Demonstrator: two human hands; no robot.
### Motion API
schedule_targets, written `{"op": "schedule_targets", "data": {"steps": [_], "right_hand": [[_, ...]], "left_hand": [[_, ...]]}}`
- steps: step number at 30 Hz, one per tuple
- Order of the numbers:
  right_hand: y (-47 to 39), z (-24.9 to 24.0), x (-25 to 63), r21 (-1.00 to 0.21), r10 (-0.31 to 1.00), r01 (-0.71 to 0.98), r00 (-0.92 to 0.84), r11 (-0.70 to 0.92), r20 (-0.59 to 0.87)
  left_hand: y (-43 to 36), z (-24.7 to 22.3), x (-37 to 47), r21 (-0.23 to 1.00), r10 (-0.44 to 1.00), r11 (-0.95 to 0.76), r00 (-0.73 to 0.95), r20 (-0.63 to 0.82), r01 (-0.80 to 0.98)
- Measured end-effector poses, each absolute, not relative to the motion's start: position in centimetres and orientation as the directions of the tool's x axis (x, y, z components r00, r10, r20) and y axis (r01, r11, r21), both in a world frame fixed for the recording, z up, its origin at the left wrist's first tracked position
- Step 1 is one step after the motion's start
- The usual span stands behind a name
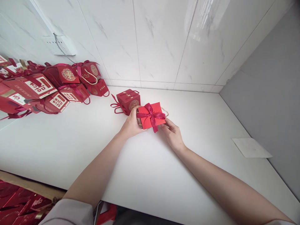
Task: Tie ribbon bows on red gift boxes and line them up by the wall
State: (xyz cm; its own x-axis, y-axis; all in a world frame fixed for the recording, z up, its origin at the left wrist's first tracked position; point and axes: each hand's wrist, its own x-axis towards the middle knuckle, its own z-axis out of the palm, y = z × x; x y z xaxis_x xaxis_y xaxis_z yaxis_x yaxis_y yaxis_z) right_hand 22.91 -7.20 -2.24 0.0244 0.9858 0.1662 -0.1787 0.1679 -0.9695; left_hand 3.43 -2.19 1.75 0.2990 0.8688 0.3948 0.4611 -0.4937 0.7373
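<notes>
Between my two hands is a bright red gift box (143, 112) with a dark red ribbon bow (152, 116) on its top face and a gold cord handle at its right. My left hand (133, 124) grips the box's left side, fingers partly hidden behind it. On the lower right edge, the fingers of my right hand (172, 133) are closed against the box. Just behind and to the left stands a darker red gift box (127, 99) with gold print and a ribbon bow hanging off its left side.
Several red gift boxes (39, 87) are piled at the left against the marble-patterned wall (161, 40). A wall socket (59, 45) with a cable sits above them. A white paper (252, 147) lies at the right. More red packages (23, 203) fill a carton below the white tabletop (150, 175).
</notes>
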Motion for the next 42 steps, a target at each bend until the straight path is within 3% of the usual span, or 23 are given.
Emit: {"op": "schedule_targets", "data": {"steps": [20, 42], "right_hand": [[-7.02, -2.60, 23.04, -0.976, 0.985, -0.133, 0.031, 0.171, 0.168], [-7.02, -2.86, 23.10, -0.978, 0.986, -0.125, 0.032, 0.167, 0.164]], "left_hand": [[-1.90, 1.19, 3.36, 0.622, 0.821, -0.567, 0.308, 0.481, 0.540], [-2.04, 1.11, 3.37, 0.648, 0.834, -0.550, 0.303, 0.461, 0.528]]}}
